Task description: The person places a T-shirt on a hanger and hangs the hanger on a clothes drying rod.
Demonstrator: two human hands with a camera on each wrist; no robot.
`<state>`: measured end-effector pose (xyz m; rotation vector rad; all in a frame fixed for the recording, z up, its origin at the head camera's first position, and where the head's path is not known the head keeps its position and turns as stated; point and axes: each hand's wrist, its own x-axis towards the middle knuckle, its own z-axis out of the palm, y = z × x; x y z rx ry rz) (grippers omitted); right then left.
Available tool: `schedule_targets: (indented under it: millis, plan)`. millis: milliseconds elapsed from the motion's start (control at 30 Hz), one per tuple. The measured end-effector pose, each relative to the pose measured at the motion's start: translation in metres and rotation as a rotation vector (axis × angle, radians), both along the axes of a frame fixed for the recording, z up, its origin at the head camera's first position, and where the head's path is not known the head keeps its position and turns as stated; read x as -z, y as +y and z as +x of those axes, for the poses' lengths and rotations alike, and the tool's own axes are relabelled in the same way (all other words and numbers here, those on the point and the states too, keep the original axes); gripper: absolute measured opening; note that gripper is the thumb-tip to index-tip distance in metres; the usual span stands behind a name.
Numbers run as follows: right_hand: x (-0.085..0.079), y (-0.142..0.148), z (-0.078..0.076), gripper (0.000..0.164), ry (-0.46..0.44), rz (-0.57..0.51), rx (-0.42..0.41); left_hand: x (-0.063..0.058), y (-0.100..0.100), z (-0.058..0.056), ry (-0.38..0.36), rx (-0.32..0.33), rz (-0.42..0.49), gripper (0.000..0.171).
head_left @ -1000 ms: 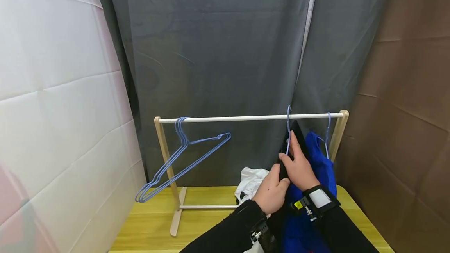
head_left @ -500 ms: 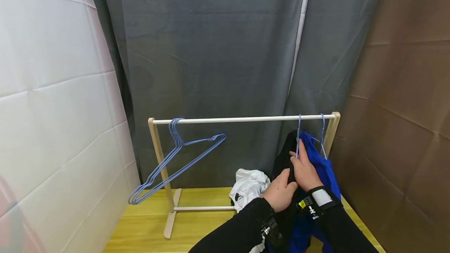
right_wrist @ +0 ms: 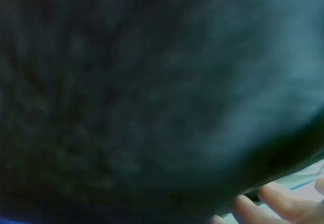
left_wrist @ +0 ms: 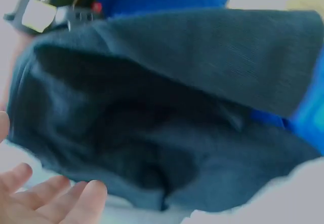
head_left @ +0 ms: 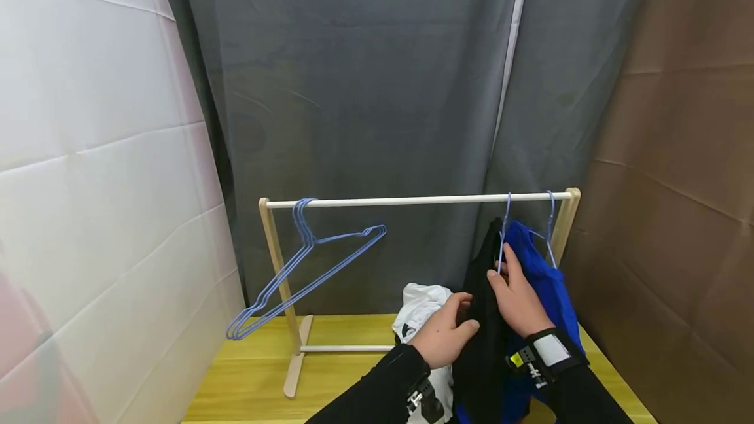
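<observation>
A blue wire clothes hanger [head_left: 504,234] hooks over the rack's top bar, with a black garment [head_left: 480,319] hanging from it. At the hanger's lower neck, my right hand [head_left: 521,300] pinches the wire between thumb and fingers. My left hand [head_left: 442,335] is off the garment, to its left, fingers loosely bent and holding nothing. In the left wrist view, the left fingers [left_wrist: 61,198] lie beside the draped black cloth. Black cloth fills most of the right wrist view, with right fingertips [right_wrist: 278,201] in the lower corner. Behind, a blue garment [head_left: 544,286] hangs on another hanger [head_left: 550,228].
The wooden rack's white bar [head_left: 412,200] also bears several bare blue hangers [head_left: 306,260] at its left end. White cloth [head_left: 418,306] lies bunched behind the left hand on the yellow wood-grain table [head_left: 247,378]. Grey curtain stands behind, with a brown sheet [head_left: 677,214] at right.
The hanger with the black garment has moved right along the bar, its hook dropping onto it. My left hand has let go of the black garment and drawn left.
</observation>
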<state>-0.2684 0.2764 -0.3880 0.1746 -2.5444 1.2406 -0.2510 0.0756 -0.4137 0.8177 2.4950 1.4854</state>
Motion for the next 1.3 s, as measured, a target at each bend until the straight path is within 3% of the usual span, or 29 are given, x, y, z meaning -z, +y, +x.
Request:
schedule_targets:
  millis: [233, 367, 467, 633, 967, 1133, 1300]
  plan:
    - [-0.024, -0.019, 0.036, 0.066, 0.208, 0.058, 0.026, 0.014, -0.057, 0.007, 0.093, -0.073, 0.019, 0.045]
    - [-0.038, -0.045, 0.06, 0.058, 0.24, 0.024, -0.063, 0.014, -0.094, 0.01, 0.125, -0.115, 0.016, 0.044]
    - [-0.037, -0.066, 0.069, 0.053, 0.213, -0.002, -0.136, 0.015, -0.12, 0.015, 0.139, -0.166, 0.006, 0.044]
    - [-0.013, -0.092, 0.068, 0.048, 0.13, -0.022, -0.173, 0.02, -0.16, 0.024, 0.218, -0.28, -0.073, 0.044]
    - [0.042, -0.099, 0.062, 0.045, -0.072, -0.015, -0.064, 0.016, -0.229, 0.036, 0.458, -0.594, -0.11, 0.046]
    - [0.065, -0.092, 0.054, 0.047, -0.135, -0.001, -0.03, 0.013, -0.252, 0.034, 0.569, -0.646, -0.144, 0.046]
    - [0.082, -0.085, 0.046, 0.049, -0.237, -0.027, -0.019, 0.011, -0.264, 0.032, 0.658, -0.657, -0.221, 0.047]
